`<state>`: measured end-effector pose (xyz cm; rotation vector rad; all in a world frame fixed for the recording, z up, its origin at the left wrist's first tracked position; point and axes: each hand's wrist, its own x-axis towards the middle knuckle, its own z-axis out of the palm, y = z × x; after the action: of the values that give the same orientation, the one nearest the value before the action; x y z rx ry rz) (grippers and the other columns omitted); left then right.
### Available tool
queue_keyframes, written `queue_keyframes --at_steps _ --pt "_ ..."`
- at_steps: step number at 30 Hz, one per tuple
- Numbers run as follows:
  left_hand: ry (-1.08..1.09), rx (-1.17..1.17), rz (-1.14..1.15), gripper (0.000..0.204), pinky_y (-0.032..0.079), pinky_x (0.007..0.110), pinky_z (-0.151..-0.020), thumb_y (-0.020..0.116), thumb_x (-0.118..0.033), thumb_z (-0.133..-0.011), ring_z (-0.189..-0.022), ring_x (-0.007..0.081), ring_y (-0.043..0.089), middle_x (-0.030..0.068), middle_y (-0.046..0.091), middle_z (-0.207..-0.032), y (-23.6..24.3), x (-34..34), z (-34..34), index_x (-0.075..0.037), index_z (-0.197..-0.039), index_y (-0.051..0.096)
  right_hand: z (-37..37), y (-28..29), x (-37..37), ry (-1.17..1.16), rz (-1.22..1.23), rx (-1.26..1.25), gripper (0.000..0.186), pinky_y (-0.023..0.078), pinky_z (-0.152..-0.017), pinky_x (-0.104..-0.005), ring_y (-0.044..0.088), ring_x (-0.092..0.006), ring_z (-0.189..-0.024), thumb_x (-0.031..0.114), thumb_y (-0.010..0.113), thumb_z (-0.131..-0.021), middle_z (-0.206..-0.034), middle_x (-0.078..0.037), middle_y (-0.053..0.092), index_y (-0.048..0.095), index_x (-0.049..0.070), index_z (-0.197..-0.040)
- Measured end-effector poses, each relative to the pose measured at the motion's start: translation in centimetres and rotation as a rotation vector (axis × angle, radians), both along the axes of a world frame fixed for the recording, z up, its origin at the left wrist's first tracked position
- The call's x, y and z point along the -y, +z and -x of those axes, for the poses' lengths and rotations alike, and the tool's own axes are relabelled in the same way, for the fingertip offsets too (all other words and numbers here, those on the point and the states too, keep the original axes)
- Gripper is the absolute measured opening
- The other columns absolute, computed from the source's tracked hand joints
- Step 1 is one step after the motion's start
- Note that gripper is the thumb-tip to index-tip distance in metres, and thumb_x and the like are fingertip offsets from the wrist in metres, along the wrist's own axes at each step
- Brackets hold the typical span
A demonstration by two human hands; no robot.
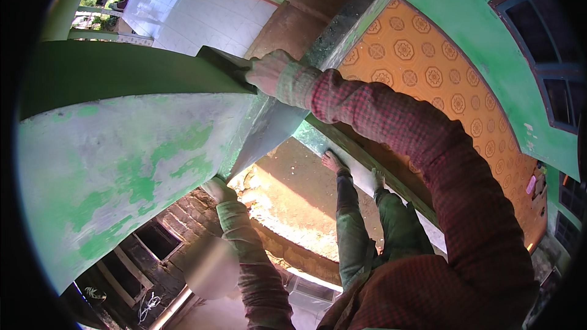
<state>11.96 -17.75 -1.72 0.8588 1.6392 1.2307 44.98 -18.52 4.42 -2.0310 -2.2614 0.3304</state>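
Observation:
A wall (134, 165) with peeling green and whitish paint rises at my left, its corner edge facing me. Up at the top of that corner, my right hand (269, 72) is closed around the dark green end of the wall, its fingertips partly hidden. Lower down, my left hand (218, 189) grips the wall's lower corner edge, with most of its fingers out of sight. My bare feet (332, 161) stand on a narrow pale ledge (358, 174) below.
An orange patterned tile floor (428, 67) lies at the right beside a green wall with a blue-framed window (538, 43). White tiles (202, 12) stretch away at the upper left. Sunlit brown ground (287, 177) lies below the ledge. A blurred patch (213, 269) at lower left is unreadable.

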Motion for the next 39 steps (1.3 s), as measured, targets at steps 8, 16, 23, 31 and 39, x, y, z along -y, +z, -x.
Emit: queue_keyframes --at_steps 8,16,23,31,39 --pt "-0.03 -0.036 -0.028 0.026 0.023 0.028 -0.047 0.055 -0.024 -0.103 -0.052 0.0055 0.033 -0.0065 0.041 -0.064 0.9 0.3 -1.6 -0.02 -0.078 0.049 0.0 -0.8 -3.9 -0.028 -0.085 -0.066 0.029 0.059 -0.067 -0.0447 0.075 -0.0294 -0.088 0.024 0.053 -0.096 -0.095 -0.01 0.075 0.065 0.016 -0.122" --pt "-0.061 -0.121 0.001 0.029 0.019 0.029 -0.045 0.056 -0.028 -0.103 -0.05 0.0057 0.028 -0.0069 0.037 -0.063 0.5 0.8 0.5 -0.021 -0.077 0.046 0.0 0.6 -5.0 -0.117 -0.054 -0.28 0.035 0.058 -0.074 -0.0436 0.073 -0.0308 -0.093 0.035 0.053 -0.098 -0.101 -0.011 0.073 0.065 0.013 -0.123" --pt "0.0 -0.093 0.027 0.027 0.022 0.028 -0.046 0.055 -0.03 -0.104 -0.053 0.0048 0.032 -0.0073 0.039 -0.065 1.3 1.3 -0.2 -0.02 -0.08 0.049 0.5 -0.1 -6.5 -0.124 -0.034 -0.3 0.031 0.06 -0.074 -0.0424 0.074 -0.0335 -0.091 0.025 0.06 -0.092 -0.107 -0.014 0.074 0.066 0.01 -0.119" --pt "-0.025 -0.033 -0.008 0.022 0.024 0.028 -0.049 0.055 -0.029 -0.104 -0.057 0.005 0.034 -0.007 0.042 -0.07 -1.7 0.1 1.6 -0.018 -0.084 0.053 -0.4 1.9 -6.7 -0.094 -0.046 -0.245 0.033 0.059 -0.073 -0.0458 0.074 -0.0324 -0.091 0.024 0.053 -0.097 -0.109 -0.013 0.072 0.061 0.012 -0.127" --pt "0.037 0.062 0.053 0.018 0.027 0.027 -0.052 0.055 -0.028 -0.104 -0.061 0.0054 0.036 -0.0064 0.045 -0.076 -3.2 0.5 3.4 -0.016 -0.091 0.057 0.3 1.4 -6.8 -0.119 -0.175 -0.356 0.03 0.058 -0.077 -0.0422 0.075 -0.0303 -0.096 0.021 0.061 -0.092 -0.104 -0.011 0.076 0.068 0.012 -0.119"
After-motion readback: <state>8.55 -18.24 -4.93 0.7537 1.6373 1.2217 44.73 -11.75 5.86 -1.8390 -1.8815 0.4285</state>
